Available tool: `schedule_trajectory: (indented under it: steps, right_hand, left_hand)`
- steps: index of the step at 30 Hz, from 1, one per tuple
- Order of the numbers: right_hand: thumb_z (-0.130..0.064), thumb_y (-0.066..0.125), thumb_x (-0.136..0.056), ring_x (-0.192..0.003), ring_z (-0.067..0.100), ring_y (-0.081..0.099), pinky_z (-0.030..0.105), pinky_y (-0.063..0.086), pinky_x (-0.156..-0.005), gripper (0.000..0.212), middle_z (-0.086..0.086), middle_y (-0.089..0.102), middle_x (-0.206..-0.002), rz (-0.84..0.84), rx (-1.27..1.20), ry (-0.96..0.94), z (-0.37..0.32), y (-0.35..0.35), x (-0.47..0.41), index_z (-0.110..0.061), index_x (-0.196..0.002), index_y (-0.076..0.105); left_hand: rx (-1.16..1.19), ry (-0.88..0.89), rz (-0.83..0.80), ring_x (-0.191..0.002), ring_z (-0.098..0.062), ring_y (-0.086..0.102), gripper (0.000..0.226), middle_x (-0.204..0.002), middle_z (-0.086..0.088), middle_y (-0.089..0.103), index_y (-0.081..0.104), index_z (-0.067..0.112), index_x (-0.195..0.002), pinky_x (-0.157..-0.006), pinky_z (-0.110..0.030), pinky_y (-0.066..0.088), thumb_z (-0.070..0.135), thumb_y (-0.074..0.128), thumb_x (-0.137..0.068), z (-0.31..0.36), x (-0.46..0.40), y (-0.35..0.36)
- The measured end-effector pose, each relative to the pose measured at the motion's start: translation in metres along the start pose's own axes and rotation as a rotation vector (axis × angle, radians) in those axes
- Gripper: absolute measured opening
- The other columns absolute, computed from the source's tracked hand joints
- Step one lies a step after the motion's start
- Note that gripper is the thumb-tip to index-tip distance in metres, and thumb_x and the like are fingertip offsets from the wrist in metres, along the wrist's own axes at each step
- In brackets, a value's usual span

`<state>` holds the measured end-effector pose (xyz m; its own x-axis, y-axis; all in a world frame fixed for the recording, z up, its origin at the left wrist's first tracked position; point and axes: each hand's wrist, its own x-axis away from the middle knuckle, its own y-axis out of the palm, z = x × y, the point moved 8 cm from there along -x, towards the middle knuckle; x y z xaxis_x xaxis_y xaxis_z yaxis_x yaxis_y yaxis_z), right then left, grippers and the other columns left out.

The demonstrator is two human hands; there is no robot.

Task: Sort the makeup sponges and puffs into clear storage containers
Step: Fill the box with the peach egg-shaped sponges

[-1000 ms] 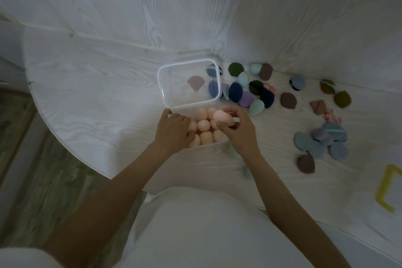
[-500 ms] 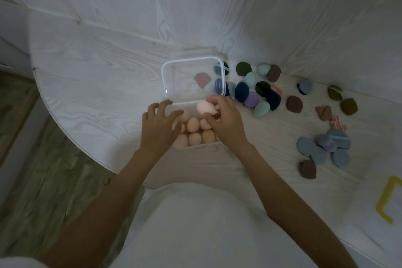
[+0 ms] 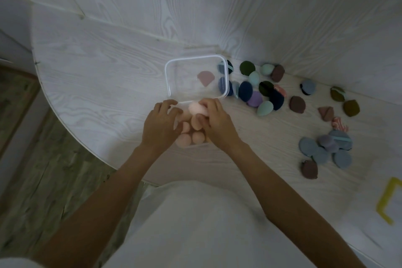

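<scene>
Two clear containers sit mid-frame, the far one holding a single pink puff. The near one, half hidden under two hands, shows about six peach sponges; more may be covered. Right of centre, roughly fourteen loose sponges and puffs cluster by the far container. Farther right, about eleven more lie scattered. One yellow frame-like object sits at lower right.

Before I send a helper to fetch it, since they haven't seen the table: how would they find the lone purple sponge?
Start at the clear square container standing empty but for one pink puff. Just right of it lies a cluster of dark puffs and teal sponges; the purple sponge sits at the cluster's near edge, between a navy puff and a teal egg-shaped sponge. It is the only lilac piece there.
</scene>
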<state>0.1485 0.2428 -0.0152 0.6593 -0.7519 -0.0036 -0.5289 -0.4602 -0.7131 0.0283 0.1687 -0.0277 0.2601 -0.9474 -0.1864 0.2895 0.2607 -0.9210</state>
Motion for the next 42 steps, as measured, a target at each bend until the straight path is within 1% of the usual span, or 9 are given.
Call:
schedule_trajectory:
  steps: [5, 12, 15, 18, 22, 25, 28, 34, 42]
  right_hand:
    - [-0.017, 0.037, -0.100, -0.090, 0.028, 0.053, 0.041, 0.048, -0.071, 0.028, 0.015, 0.047, -0.117, -0.107, 0.254, -0.087, -0.010, 0.024, -0.001, -0.002, -0.122, 0.043]
    - [0.007, 0.076, -0.059, -0.050, 0.023, 0.050, 0.022, 0.038, -0.035, 0.032, 0.016, 0.055, -0.080, -0.136, 0.454, -0.088, -0.002, 0.037, -0.002, -0.002, -0.083, 0.057]
    - [0.004, 0.063, -0.076, -0.062, 0.031, 0.060, 0.028, 0.036, -0.050, 0.005, 0.018, 0.058, -0.085, -0.257, 0.536, -0.096, -0.011, 0.046, -0.012, 0.000, -0.079, 0.062]
    - [-0.011, 0.045, -0.093, -0.093, 0.027, 0.061, 0.031, 0.038, -0.071, 0.020, 0.011, 0.063, -0.104, -0.473, 0.716, -0.056, -0.009, 0.055, -0.023, -0.003, -0.097, 0.062]
    - [-0.012, 0.044, -0.093, -0.097, 0.024, 0.062, 0.031, 0.042, -0.077, 0.020, 0.008, 0.065, -0.105, -0.581, 0.807, -0.090, -0.012, 0.058, -0.026, -0.007, -0.098, 0.062]
    - [-0.010, 0.064, -0.079, -0.069, 0.020, 0.064, 0.025, 0.036, -0.054, 0.002, 0.004, 0.067, -0.079, -0.340, 0.792, -0.182, -0.017, 0.044, -0.023, -0.010, -0.077, 0.064]
    - [-0.002, 0.069, -0.059, -0.044, 0.016, 0.049, 0.020, 0.024, -0.043, 0.022, 0.000, 0.054, -0.046, -0.082, 0.719, -0.277, -0.023, 0.022, -0.013, -0.014, -0.052, 0.053]
    - [-0.009, 0.081, -0.053, -0.034, 0.019, 0.050, 0.016, 0.024, -0.042, 0.025, 0.000, 0.055, -0.041, -0.255, 0.662, -0.255, -0.013, 0.041, -0.017, -0.013, -0.044, 0.058]
    - [-0.024, 0.043, -0.095, -0.085, 0.019, 0.062, 0.027, 0.036, -0.064, 0.028, 0.001, 0.069, -0.093, -0.417, 0.608, -0.167, -0.004, 0.034, -0.022, -0.018, -0.095, 0.070]
  left_hand:
    - [-0.066, 0.146, 0.032, -0.096, -0.023, 0.054, 0.024, -0.101, 0.001, 0.065, 0.066, 0.014, -0.093, -0.077, -0.032, 0.032, 0.012, 0.065, -0.069, 0.011, 0.001, 0.001]
    - [-0.144, 0.194, 0.019, -0.097, -0.022, 0.054, 0.020, -0.102, 0.002, 0.064, 0.068, 0.021, -0.096, -0.080, -0.037, 0.031, 0.026, 0.058, -0.079, 0.009, 0.005, 0.000]
    - [-0.104, 0.149, -0.029, -0.106, -0.023, 0.051, 0.024, -0.111, 0.000, 0.060, 0.066, 0.026, -0.100, -0.086, -0.041, 0.031, 0.035, 0.056, -0.081, 0.007, 0.007, 0.004]
    - [0.029, -0.024, -0.108, -0.119, -0.028, 0.044, 0.043, -0.130, -0.006, 0.050, 0.060, 0.023, -0.111, -0.089, -0.043, 0.036, 0.048, 0.056, -0.077, -0.009, 0.012, 0.013]
    - [0.327, -0.068, -0.179, -0.121, -0.020, 0.045, 0.047, -0.145, 0.001, 0.034, 0.053, 0.016, -0.124, -0.084, -0.036, 0.049, 0.039, 0.060, -0.084, -0.007, 0.018, 0.025]
    - [0.372, -0.091, -0.124, -0.118, -0.012, 0.048, 0.045, -0.145, 0.006, 0.034, 0.052, 0.011, -0.124, -0.076, -0.028, 0.047, 0.029, 0.063, -0.084, -0.003, 0.019, 0.024]
    - [0.397, -0.097, -0.106, -0.116, -0.009, 0.048, 0.049, -0.145, 0.007, 0.036, 0.051, 0.011, -0.123, -0.074, -0.024, 0.045, 0.038, 0.054, -0.082, -0.004, 0.020, 0.025]
    - [0.420, -0.093, -0.098, -0.116, -0.005, 0.046, 0.044, -0.145, 0.006, 0.037, 0.052, 0.011, -0.123, -0.071, -0.022, 0.042, 0.029, 0.062, -0.084, -0.006, 0.021, 0.026]
    - [0.501, -0.109, -0.018, -0.110, -0.006, 0.049, 0.040, -0.144, 0.004, 0.034, 0.052, 0.016, -0.118, -0.064, -0.023, 0.047, 0.032, 0.055, -0.081, -0.006, 0.020, 0.013]
